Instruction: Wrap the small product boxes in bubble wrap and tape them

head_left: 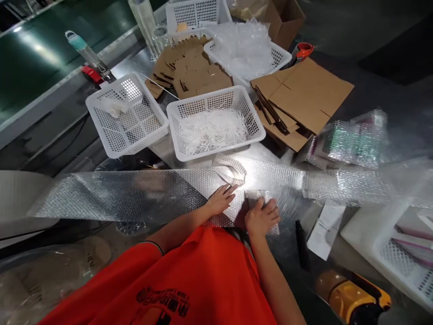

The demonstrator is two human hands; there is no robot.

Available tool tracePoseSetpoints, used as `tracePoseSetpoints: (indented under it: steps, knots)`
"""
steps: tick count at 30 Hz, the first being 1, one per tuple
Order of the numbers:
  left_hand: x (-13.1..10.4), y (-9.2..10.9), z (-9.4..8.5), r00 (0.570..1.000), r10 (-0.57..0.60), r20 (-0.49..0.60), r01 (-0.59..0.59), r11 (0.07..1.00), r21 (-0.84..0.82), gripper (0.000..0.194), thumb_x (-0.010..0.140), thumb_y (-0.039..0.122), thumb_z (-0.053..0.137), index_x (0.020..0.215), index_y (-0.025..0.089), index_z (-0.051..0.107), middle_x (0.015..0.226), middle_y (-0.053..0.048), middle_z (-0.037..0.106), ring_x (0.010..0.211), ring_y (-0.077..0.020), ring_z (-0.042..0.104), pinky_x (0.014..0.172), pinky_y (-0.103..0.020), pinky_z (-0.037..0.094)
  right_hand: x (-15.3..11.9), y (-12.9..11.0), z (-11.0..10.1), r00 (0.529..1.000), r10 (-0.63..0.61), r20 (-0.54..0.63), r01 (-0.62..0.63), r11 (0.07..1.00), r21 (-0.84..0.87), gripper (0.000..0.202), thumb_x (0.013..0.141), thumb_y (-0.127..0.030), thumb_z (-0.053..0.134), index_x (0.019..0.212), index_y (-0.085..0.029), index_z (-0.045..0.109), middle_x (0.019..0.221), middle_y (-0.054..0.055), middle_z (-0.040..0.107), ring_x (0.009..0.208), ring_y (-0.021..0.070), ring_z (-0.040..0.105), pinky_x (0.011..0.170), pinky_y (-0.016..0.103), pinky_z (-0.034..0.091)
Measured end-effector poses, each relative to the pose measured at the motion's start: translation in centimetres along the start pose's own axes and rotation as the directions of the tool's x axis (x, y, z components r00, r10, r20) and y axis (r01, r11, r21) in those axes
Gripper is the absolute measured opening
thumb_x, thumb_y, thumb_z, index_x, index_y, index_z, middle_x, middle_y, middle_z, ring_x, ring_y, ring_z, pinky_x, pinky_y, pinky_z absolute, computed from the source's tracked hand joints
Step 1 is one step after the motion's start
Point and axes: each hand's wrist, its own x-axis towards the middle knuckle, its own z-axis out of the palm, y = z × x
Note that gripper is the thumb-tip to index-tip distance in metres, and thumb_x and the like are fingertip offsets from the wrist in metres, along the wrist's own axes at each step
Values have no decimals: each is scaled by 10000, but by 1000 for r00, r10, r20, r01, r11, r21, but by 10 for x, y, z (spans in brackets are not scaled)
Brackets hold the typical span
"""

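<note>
A long strip of clear bubble wrap (111, 192) stretches across the table in front of me, coming from a roll at the left. My left hand (220, 199) lies on this strip with its fingers spread, close to a folded, shiny edge of the film. Just to its right, my right hand (263, 219) rests with fingers apart over a small flat packet in bubble wrap (252, 196). What the packet contains is hidden by the wrap and my hand.
Beyond the strip stand a white basket of shredded filler (213, 131) and another white basket (125, 117). Flat cardboard boxes (304, 90) are stacked behind. Wrapped packs (355, 140), a black marker (301, 246), a paper slip (326, 230) and a yellow tape dispenser (352, 298) lie at the right.
</note>
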Motion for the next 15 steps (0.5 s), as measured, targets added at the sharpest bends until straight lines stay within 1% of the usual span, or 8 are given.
tracePoseSetpoints:
  steps: [3, 6, 9, 11, 13, 15]
  knots:
    - [0, -1, 0, 999, -31, -6, 31, 999, -44, 511, 857, 177, 682, 1348, 158, 540, 1651, -169, 285, 1529, -315, 263, 1230, -451, 275, -2, -2, -1, 1000, -1, 14, 1, 1000, -6, 429, 913, -215, 482, 1318, -124, 590, 1512, 268, 380, 1278, 433, 431, 954, 593, 390]
    - [2, 0, -2, 997, -73, 27, 74, 997, -21, 581, 860, 212, 695, 1398, 119, 497, 1596, -212, 371, 1504, -327, 315, 1221, -448, 287, -2, -1, -3, 1000, -3, 30, 4, 1000, -18, 463, 907, -235, 505, 1354, -133, 574, 1524, 256, 374, 1281, 426, 425, 967, 577, 388]
    - [4, 2, -2, 992, -117, 46, 116, 993, 19, 678, 871, 277, 691, 1469, 109, 420, 1572, -204, 408, 1486, -325, 342, 1218, -453, 288, -2, 2, -3, 998, -8, 59, 9, 1000, -17, 496, 901, -240, 521, 1387, -148, 554, 1537, 249, 367, 1304, 421, 415, 984, 575, 385]
    - [6, 2, -2, 991, -129, 37, 127, 991, 38, 678, 869, 301, 687, 1471, 134, 422, 1573, -183, 414, 1479, -321, 350, 1214, -465, 289, -2, 4, -4, 997, -19, 76, 20, 1000, -9, 513, 894, -239, 538, 1400, -157, 544, 1543, 251, 363, 1326, 420, 404, 995, 582, 382]
    - [7, 2, -2, 990, -136, 29, 135, 990, 49, 664, 858, 305, 692, 1458, 168, 441, 1572, -165, 421, 1471, -319, 361, 1203, -478, 300, -4, 2, -5, 996, -26, 84, 27, 1000, -8, 529, 883, -242, 560, 1404, -155, 538, 1550, 255, 353, 1372, 439, 359, 1021, 606, 362]
    - [8, 1, -4, 990, -136, 36, 133, 989, 59, 668, 846, 307, 702, 1451, 174, 450, 1565, -165, 431, 1462, -324, 374, 1193, -481, 312, -6, -2, -7, 996, -16, 89, 17, 1000, -11, 555, 870, -262, 583, 1410, -150, 524, 1564, 259, 329, 1427, 468, 277, 1053, 648, 320]
